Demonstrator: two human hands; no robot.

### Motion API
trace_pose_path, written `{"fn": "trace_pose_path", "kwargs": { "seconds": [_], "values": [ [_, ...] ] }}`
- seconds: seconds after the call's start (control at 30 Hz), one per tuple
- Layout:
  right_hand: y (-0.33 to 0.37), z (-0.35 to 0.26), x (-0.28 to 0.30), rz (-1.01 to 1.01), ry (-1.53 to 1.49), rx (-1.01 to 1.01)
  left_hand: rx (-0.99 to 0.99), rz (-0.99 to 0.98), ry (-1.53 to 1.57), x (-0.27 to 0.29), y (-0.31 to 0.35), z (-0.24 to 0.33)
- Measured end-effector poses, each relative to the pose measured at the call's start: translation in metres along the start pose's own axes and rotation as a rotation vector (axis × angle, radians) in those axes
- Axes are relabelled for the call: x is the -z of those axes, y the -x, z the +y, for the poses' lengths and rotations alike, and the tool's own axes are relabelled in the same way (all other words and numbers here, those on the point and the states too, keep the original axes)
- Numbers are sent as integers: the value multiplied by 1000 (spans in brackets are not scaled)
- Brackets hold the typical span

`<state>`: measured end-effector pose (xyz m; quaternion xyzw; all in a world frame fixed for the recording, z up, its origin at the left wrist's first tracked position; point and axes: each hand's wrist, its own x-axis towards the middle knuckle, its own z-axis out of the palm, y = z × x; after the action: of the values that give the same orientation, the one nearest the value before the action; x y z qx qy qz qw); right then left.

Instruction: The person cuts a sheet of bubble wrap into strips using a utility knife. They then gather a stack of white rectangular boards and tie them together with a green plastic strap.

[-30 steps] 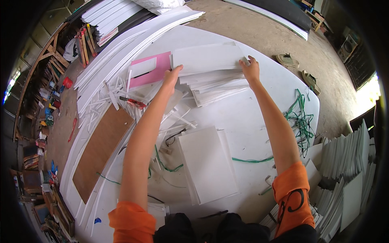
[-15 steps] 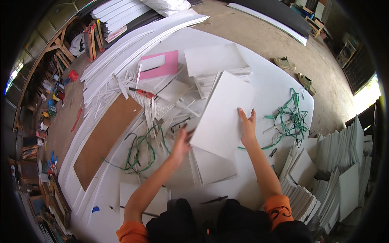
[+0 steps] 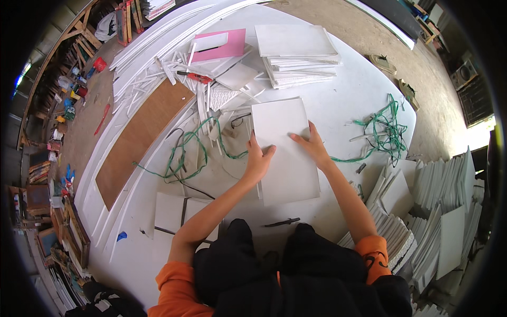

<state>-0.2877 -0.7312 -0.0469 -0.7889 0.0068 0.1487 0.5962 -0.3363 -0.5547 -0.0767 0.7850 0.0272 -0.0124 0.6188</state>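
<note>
A short pile of white rectangular boards lies in front of me on the large white sheet. My left hand clasps its left edge, thumb on top and fingers over the side. On the opposite edge, my right hand grips in the same way, thumb resting on the top board. Fingertips of both hands are partly hidden by the boards. Beyond them stands a taller stack of similar white boards. Green twine lies in loops left of my left hand, and a tangle of green twine sits right of my right hand.
White offcut strips and a red-handled cutter lie far left, near a pink board. A long brown board is at left. A slim black tool lies by my knees. Stacked white boards line the right.
The boards in my hands have gone from tilted to squared up on the lower ones. My left hand has closed on their left edge. The view has tipped downward.
</note>
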Motion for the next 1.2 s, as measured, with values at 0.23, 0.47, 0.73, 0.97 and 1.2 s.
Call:
{"fn": "trace_pose_path", "kwargs": {
  "seconds": [0.23,0.47,0.73,0.97,1.2],
  "values": [
    [-22,51,-18,245,578,49,-23,138,-470,-5,-12,-70],
    [-143,30,104,580,288,236,-174,278,-417,43,-152,-13],
    [-246,-32,163,576,349,70,-55,169,-282,17,-292,50],
    [-245,-43,129,776,180,184,-43,245,-389,11,-314,33],
    [-245,-81,115,975,-339,201,-17,209,108,8,-294,38]
  ]
}}
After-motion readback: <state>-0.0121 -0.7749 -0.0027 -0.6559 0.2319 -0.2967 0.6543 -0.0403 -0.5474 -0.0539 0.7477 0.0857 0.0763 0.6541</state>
